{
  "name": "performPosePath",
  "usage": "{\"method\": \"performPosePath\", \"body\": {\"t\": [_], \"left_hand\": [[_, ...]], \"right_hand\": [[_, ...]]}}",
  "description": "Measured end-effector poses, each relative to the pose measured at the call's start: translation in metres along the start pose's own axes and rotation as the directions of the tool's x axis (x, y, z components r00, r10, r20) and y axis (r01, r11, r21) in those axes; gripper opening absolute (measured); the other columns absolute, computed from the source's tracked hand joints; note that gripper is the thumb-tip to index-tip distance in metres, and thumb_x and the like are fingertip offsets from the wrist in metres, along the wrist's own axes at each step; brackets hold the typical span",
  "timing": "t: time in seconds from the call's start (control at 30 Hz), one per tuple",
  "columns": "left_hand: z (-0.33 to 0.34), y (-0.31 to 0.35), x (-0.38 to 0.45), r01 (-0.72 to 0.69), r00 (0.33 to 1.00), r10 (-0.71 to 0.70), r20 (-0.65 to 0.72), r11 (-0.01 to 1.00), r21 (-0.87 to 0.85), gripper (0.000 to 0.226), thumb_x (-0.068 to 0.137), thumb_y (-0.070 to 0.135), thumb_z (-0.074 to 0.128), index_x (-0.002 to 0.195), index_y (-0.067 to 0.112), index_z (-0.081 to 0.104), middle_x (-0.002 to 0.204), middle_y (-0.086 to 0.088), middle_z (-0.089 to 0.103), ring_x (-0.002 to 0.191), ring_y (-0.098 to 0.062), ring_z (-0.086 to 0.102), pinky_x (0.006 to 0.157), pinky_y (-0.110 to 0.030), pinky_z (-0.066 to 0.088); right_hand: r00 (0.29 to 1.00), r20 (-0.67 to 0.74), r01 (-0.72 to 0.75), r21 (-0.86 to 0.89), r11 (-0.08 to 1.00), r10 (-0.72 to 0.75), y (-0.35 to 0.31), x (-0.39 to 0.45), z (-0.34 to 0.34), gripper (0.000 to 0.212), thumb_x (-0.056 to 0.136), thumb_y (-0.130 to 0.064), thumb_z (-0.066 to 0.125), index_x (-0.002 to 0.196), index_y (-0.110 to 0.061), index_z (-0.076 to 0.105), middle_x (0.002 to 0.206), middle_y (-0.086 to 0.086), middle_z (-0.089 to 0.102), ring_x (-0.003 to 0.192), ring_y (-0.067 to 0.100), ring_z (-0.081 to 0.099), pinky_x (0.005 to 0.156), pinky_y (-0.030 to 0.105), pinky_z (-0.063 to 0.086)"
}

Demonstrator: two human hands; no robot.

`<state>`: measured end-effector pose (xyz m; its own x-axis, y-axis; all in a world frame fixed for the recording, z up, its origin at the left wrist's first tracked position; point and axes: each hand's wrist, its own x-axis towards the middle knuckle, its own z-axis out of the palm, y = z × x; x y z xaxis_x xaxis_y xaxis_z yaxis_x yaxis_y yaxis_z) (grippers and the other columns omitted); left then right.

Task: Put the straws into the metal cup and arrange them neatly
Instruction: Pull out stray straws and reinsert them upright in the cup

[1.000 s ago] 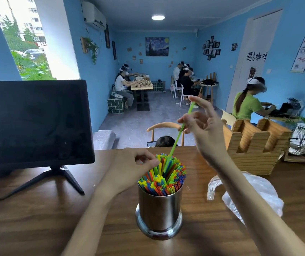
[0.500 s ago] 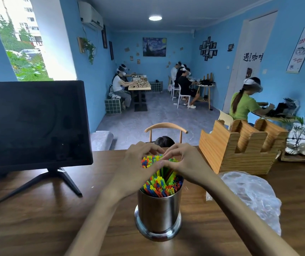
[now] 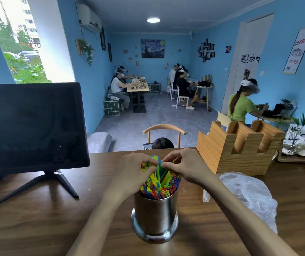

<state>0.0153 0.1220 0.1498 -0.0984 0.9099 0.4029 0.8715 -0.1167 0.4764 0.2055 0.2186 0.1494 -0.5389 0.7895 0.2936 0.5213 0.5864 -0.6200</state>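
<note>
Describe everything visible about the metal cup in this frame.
The metal cup is a shiny steel-looking cylinder with a wider flared base. It stands upright on the wooden table, near its front edge, packed with colourful straws that stick out above its rim. The left hand and right hand grip the straws above it; neither clearly touches the cup.

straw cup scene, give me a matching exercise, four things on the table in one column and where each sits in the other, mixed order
Things:
1. metal cup
2. monitor
3. wooden holder
4. plastic bag

Places:
A. far left of the table
B. near edge, centre, full of straws
C. back right of the table
D. right of the cup, in front of the holder

Pairs: 1-B, 2-A, 3-C, 4-D
</note>
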Motion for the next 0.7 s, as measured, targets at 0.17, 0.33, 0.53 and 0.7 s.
{"method": "performPosePath", "body": {"t": [0.17, 0.33, 0.53, 0.7], "left_hand": [[0.004, 0.000, -0.002, 0.005, 0.998, -0.004, -0.066, 1.000, 0.008, 0.015, 0.092, 0.045, 0.070, 0.105, 0.046, 0.076, 0.107, 0.015, 0.073, 0.099, -0.004, 0.061, 0.089, -0.033, 0.053], [0.006, -0.002, -0.006, 0.014, 0.995, -0.022, -0.097, 0.996, -0.084, 0.042, 0.089, 0.048, 0.072, 0.129, 0.049, 0.060, 0.104, 0.023, 0.075, 0.103, 0.002, 0.067, 0.093, -0.031, 0.056], [0.009, -0.003, -0.010, -0.003, 0.993, -0.015, -0.119, 0.988, -0.151, 0.023, 0.083, 0.055, 0.073, 0.099, 0.041, 0.080, 0.104, 0.024, 0.074, 0.090, 0.014, 0.061, 0.085, -0.025, 0.057], [0.011, -0.007, -0.011, 0.002, 0.990, -0.033, -0.140, 0.975, -0.220, 0.012, 0.084, 0.053, 0.073, 0.091, 0.043, 0.076, 0.096, 0.027, 0.068, 0.097, 0.004, 0.061, 0.082, -0.031, 0.056]], "right_hand": [[0.999, -0.004, 0.048, -0.030, 0.998, -0.048, -0.003, -0.001, 0.002, 0.010, 0.091, -0.028, 0.075, 0.098, -0.024, 0.080, 0.085, -0.019, 0.069, 0.079, -0.004, 0.063, 0.066, 0.008, 0.048], [0.997, -0.046, 0.068, 0.005, 0.998, -0.067, -0.001, -0.001, 0.005, 0.013, 0.089, -0.029, 0.077, 0.100, -0.024, 0.079, 0.088, -0.015, 0.073, 0.080, -0.004, 0.065, 0.067, 0.009, 0.049], [0.996, -0.077, 0.058, 0.214, 0.975, -0.042, 0.008, -0.005, 0.008, 0.016, 0.083, -0.027, 0.083, 0.098, -0.024, 0.078, 0.092, -0.013, 0.075, 0.086, -0.003, 0.070, 0.074, 0.016, 0.056], [0.997, 0.080, -0.031, 0.389, 0.921, 0.000, 0.014, -0.005, 0.003, 0.012, 0.090, -0.026, 0.076, 0.099, -0.019, 0.080, 0.093, -0.003, 0.079, 0.091, 0.010, 0.074, 0.082, 0.030, 0.061]]}}
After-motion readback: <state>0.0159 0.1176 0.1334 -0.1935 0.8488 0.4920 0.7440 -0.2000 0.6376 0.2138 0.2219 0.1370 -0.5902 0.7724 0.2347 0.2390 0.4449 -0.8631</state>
